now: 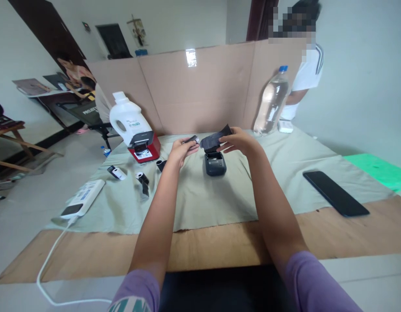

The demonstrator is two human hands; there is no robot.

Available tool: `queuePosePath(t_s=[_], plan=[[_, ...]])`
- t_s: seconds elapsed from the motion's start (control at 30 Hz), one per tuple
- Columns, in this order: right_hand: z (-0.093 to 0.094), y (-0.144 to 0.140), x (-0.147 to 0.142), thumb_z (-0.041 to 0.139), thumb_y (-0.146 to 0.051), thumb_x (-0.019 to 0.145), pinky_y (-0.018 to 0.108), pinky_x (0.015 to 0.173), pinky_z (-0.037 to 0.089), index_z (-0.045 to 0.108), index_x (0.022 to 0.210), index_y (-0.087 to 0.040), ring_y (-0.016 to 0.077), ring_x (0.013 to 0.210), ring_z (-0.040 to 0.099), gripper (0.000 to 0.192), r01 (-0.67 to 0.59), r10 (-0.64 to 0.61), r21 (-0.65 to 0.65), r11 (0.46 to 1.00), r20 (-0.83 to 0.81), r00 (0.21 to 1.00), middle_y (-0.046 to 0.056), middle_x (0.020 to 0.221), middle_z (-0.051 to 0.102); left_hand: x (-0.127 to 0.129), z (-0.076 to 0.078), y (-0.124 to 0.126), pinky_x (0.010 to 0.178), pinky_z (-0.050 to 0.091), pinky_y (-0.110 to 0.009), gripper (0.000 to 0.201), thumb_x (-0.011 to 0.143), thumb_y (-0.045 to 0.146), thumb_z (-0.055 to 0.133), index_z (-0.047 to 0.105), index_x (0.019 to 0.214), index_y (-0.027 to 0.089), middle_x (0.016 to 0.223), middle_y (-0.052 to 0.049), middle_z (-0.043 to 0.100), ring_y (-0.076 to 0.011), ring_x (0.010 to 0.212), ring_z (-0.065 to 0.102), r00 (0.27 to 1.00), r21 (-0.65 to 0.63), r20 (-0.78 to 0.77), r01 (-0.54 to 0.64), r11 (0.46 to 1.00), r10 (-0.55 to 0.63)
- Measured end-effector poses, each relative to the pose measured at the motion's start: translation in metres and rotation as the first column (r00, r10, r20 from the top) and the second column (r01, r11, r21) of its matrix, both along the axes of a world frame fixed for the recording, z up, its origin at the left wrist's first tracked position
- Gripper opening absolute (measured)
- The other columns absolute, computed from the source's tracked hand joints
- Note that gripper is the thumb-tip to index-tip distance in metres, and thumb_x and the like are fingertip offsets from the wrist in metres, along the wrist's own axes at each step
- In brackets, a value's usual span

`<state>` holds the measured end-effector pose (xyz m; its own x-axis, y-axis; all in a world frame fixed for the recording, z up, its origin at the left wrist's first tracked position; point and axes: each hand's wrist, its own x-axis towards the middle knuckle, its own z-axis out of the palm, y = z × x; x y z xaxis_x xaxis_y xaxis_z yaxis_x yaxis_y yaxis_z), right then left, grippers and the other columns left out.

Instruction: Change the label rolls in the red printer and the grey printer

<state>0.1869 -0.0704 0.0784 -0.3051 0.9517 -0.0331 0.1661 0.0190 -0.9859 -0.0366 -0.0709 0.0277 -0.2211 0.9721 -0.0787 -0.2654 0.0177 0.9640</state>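
Observation:
My left hand point(181, 151) pinches a small dark roll-like piece point(191, 140) between thumb and fingers. My right hand point(237, 141) holds a black flat pouch or cover point(216, 139) just above a small dark grey printer point(215, 164) that stands on the pale green cloth point(220, 195). Both hands hover close together over the printer, about a hand's width apart.
A red and black printer point(144, 147) and a white jug point(125, 116) stand at the left. Small rolls point(142, 177), a white power bank point(83, 197) with cable, a black phone point(335, 193) and a water bottle point(272, 102) lie around. A cardboard screen point(200, 86) stands behind; a person stands beyond it.

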Motion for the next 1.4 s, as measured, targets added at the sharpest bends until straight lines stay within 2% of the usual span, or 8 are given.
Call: queuePosePath(t_s=[0.23,0.43,0.6,0.7,0.93,1.03,1.2,1.4], plan=[[0.018,-0.011,0.025,0.079,-0.037,0.084,0.033,0.065,0.061,0.063,0.105,-0.017,0.0251,0.086,0.074,0.032,-0.039,0.035,0.017,0.999,0.213,0.976,0.015,0.107,0.075,-0.009,-0.008,0.007,0.056,0.041,-0.017,0.03,0.071,0.026,0.083,0.074,0.099,0.019,0.098,-0.006,0.077,-0.016,0.088,0.073,0.982,0.075,-0.185,0.049,0.996,-0.034],[0.012,-0.005,0.018,0.078,-0.032,0.083,0.028,0.067,0.056,0.067,0.111,-0.019,0.0202,0.086,0.07,0.032,-0.065,0.031,0.195,0.979,0.172,0.985,0.012,0.11,0.074,-0.004,-0.004,0.002,0.061,0.039,-0.021,0.039,0.063,0.04,0.088,0.078,0.096,0.022,0.099,-0.006,0.077,-0.0165,0.089,0.07,0.97,0.139,-0.221,0.135,0.981,-0.102],[-0.005,0.011,-0.001,0.078,-0.03,0.078,0.026,0.065,0.052,0.07,0.116,-0.02,0.0186,0.086,0.066,0.04,-0.234,0.196,0.362,0.902,0.138,0.971,0.01,0.112,0.073,0.002,0.001,-0.004,0.063,0.038,-0.024,0.046,0.065,0.051,0.085,0.079,0.099,0.022,0.1,-0.006,0.076,-0.0175,0.089,0.064,0.943,0.18,-0.307,0.191,0.965,-0.129],[-0.012,0.018,-0.008,0.078,-0.029,0.076,0.028,0.067,0.053,0.07,0.113,-0.018,0.0167,0.08,0.064,0.04,-0.242,0.189,0.453,0.858,0.16,0.969,0.008,0.105,0.073,0.005,0.003,-0.007,0.065,0.038,-0.025,0.046,0.067,0.052,0.084,0.079,0.101,0.022,0.101,-0.006,0.076,-0.0181,0.091,0.063,0.932,0.195,-0.335,0.216,0.957,-0.142],[-0.011,0.015,-0.01,0.073,-0.027,0.078,0.03,0.075,0.054,0.073,0.109,-0.019,0.0166,0.082,0.064,0.032,-0.275,0.195,0.517,0.811,0.205,0.959,0.004,0.098,0.071,0.016,0.009,-0.013,0.077,0.046,-0.029,0.046,0.068,0.046,0.084,0.078,0.105,0.02,0.106,-0.007,0.076,-0.0211,0.097,0.064,0.898,0.3,-0.411,0.294,0.908,-0.155],[-0.01,0.014,-0.012,0.071,-0.027,0.078,0.029,0.073,0.053,0.074,0.104,-0.018,0.0169,0.08,0.063,0.028,-0.248,0.173,0.529,0.812,0.187,0.967,0.004,0.089,0.072,0.018,0.01,-0.013,0.077,0.046,-0.029,0.045,0.074,0.051,0.08,0.077,0.107,0.02,0.106,-0.007,0.076,-0.0217,0.099,0.065,0.894,0.32,-0.432,0.276,0.906,-0.12],[-0.008,0.011,-0.014,0.074,-0.022,0.074,0.029,0.077,0.053,0.073,0.1,-0.018,0.0184,0.085,0.066,0.027,-0.185,0.128,0.523,0.832,0.143,0.981,0.004,0.09,0.073,0.014,0.008,-0.009,0.07,0.044,-0.028,0.05,0.088,0.066,0.058,0.074,0.104,0.022,0.096,-0.006,0.075,-0.0212,0.092,0.069,0.897,0.199,-0.415,0.249,0.948,-0.149],[-0.002,0.003,-0.012,0.075,-0.021,0.077,0.024,0.067,0.05,0.07,0.099,-0.018,0.0139,0.075,0.064,0.023,-0.178,0.151,0.41,0.894,0.097,0.984,0.003,0.089,0.071,0.014,0.009,-0.011,0.075,0.048,-0.028,0.035,0.084,0.053,0.07,0.076,0.093,0.02,0.091,-0.006,0.075,-0.0207,0.09,0.068,0.891,0.255,-0.438,0.245,0.935,-0.114]])
